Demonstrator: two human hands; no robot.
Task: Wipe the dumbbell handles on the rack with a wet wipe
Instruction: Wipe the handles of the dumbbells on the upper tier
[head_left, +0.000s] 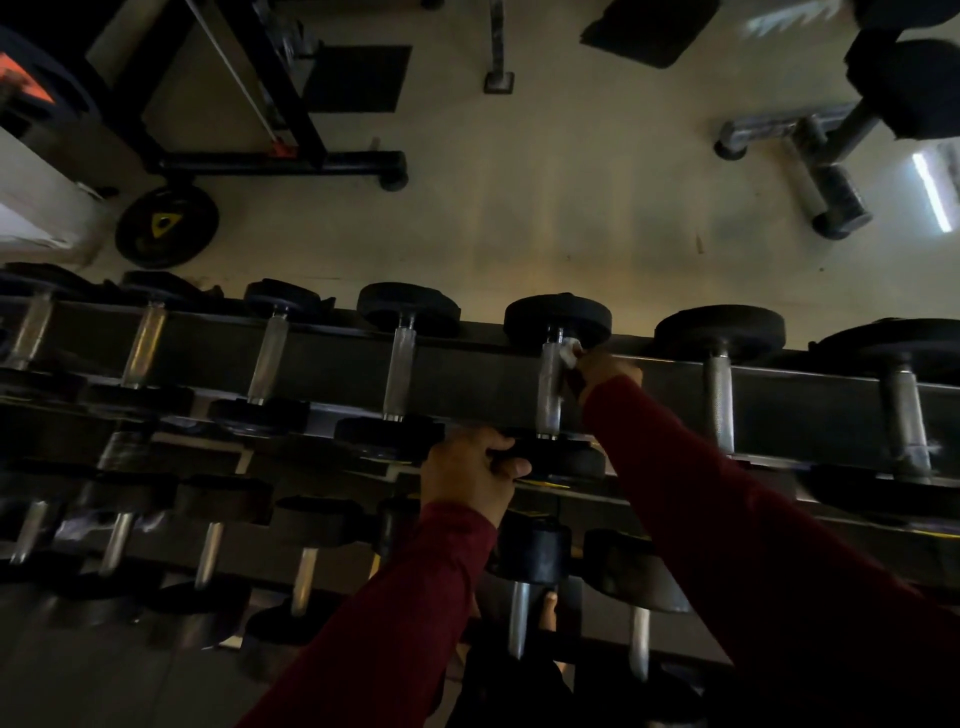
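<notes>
L hand (470, 470) grips dumbbell head (558, 460); R hand (605, 371) pinches wipe (570, 351) against handle (549, 389).

Place: a gym's free-weights area, dimly lit.
Rack (467, 374): a dark metal two-tier stand ran across the frame, loaded with dumbbells.
Dumbbells: black round heads and knurled steel handles (400, 371) lay side by side along both tiers.
Weight plate (166, 227): a black disc with a yellow mark lay on the pale floor (545, 208).
Machines: a black steel frame (280, 156) stood at upper left; a padded bench on a grey base (800, 150) stood at upper right.
Mat (649, 31): a dark pad lay farther off.
</notes>
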